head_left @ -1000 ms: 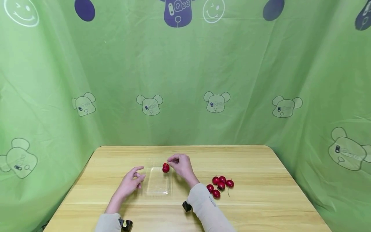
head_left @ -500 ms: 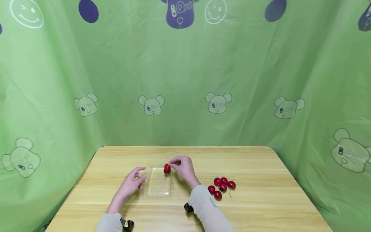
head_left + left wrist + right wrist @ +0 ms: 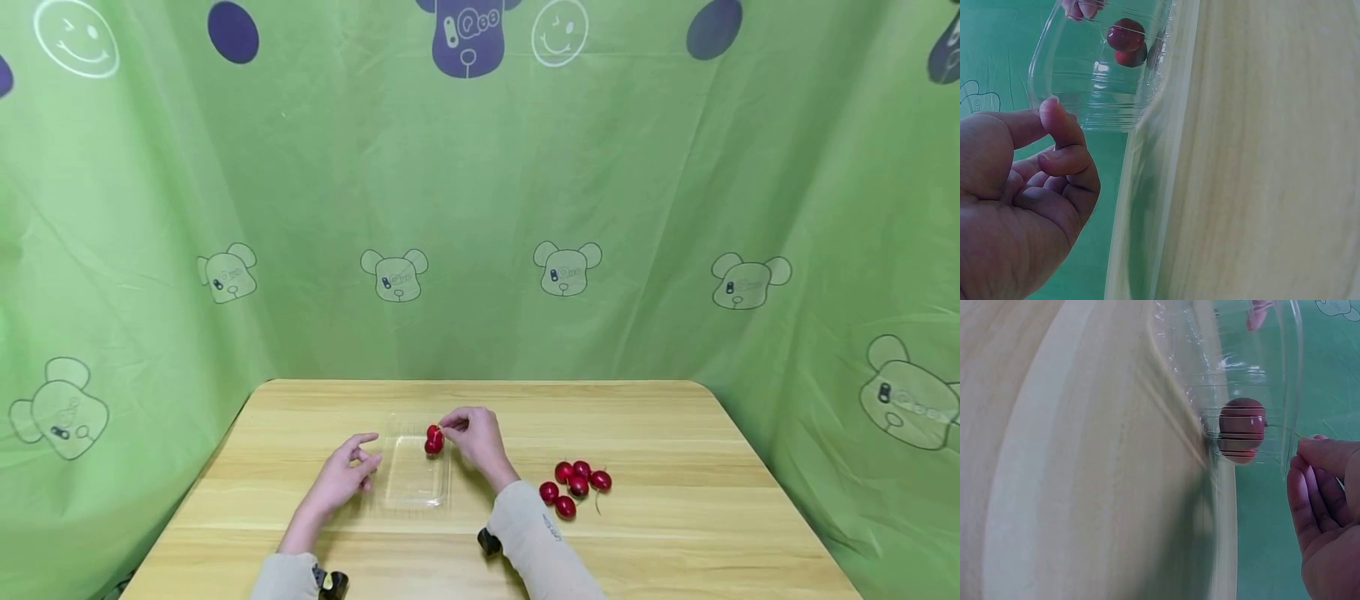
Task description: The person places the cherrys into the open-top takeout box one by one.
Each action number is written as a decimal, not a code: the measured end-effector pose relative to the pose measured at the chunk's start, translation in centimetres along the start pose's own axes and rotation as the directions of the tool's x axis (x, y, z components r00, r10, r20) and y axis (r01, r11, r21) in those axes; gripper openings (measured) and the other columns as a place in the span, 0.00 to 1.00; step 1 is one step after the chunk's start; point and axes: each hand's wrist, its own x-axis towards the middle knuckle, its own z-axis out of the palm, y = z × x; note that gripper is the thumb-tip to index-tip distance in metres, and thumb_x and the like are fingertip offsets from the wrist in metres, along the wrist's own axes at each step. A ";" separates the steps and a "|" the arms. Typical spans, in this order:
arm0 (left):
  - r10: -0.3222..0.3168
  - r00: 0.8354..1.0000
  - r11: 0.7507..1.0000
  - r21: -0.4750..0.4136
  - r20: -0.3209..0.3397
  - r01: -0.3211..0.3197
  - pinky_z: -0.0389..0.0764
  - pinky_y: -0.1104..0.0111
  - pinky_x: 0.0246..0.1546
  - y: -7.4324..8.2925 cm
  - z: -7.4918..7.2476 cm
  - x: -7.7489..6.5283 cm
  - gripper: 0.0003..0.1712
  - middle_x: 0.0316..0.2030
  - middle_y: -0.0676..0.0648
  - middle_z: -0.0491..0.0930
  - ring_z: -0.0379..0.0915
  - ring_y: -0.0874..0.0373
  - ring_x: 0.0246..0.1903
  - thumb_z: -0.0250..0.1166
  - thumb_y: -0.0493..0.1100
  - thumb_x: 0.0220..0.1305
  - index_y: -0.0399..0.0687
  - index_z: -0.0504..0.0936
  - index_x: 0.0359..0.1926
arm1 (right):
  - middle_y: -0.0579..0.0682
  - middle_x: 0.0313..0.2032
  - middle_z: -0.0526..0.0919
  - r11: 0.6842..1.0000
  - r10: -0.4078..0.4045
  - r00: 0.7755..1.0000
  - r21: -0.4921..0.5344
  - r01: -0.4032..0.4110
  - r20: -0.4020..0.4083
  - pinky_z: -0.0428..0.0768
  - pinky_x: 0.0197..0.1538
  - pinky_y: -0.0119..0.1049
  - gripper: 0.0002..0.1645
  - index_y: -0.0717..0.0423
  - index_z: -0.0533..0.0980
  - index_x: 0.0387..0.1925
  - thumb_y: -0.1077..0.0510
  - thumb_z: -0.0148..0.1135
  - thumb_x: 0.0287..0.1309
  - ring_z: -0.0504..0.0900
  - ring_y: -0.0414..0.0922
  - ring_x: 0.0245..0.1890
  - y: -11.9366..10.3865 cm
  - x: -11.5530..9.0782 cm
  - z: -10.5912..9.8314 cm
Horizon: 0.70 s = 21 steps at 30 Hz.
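Note:
A clear plastic container [image 3: 412, 498] sits on the table, left of centre. My right hand [image 3: 476, 435] pinches the thin stem of a red cherry [image 3: 1242, 417] over the container's right wall, thumb against fingertips. That cherry hangs low inside the container, overlapping a second red shape below it in the right wrist view. In the left wrist view, two cherries [image 3: 1126, 35] show one against the other through the clear plastic. On the opposite side, my left hand [image 3: 341, 473] has loosely bent fingers, with fingertips right at the rim [image 3: 1036, 103] and nothing gripped.
Several more cherries [image 3: 577, 486] lie in a loose group on the table [image 3: 675, 533] to the right, beyond my right forearm; some have stems. Green curtains [image 3: 480, 333] with bear prints surround the table at the back and sides.
The head view has shifted slightly. My right hand has come down a little, and the cherry has sunk lower in the container. My left hand stays in place.

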 end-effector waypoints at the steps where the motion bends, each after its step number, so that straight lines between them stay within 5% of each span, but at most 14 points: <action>1: 0.000 1.000 1.000 -0.001 0.000 0.000 0.78 0.69 0.24 0.0 0.0 0.0 0.31 0.37 0.38 0.81 0.76 0.56 0.24 0.64 0.37 0.73 0.38 0.68 0.73 | 0.49 0.32 0.90 1.000 0.001 1.000 -0.001 -0.001 0.001 0.83 0.36 0.29 0.05 0.57 0.88 0.34 0.67 0.75 0.56 0.82 0.38 0.29 0.0 0.0 0.0; 21: -0.004 1.000 1.000 0.006 0.002 0.004 0.78 0.69 0.24 0.1 -0.1 0.0 0.31 0.37 0.38 0.81 0.76 0.56 0.24 0.64 0.39 0.74 0.40 0.68 0.73 | 0.48 0.32 0.89 1.000 0.020 1.000 -0.014 -0.020 0.002 0.81 0.34 0.29 0.07 0.58 0.88 0.36 0.69 0.74 0.55 0.81 0.39 0.29 -0.2 -0.1 0.3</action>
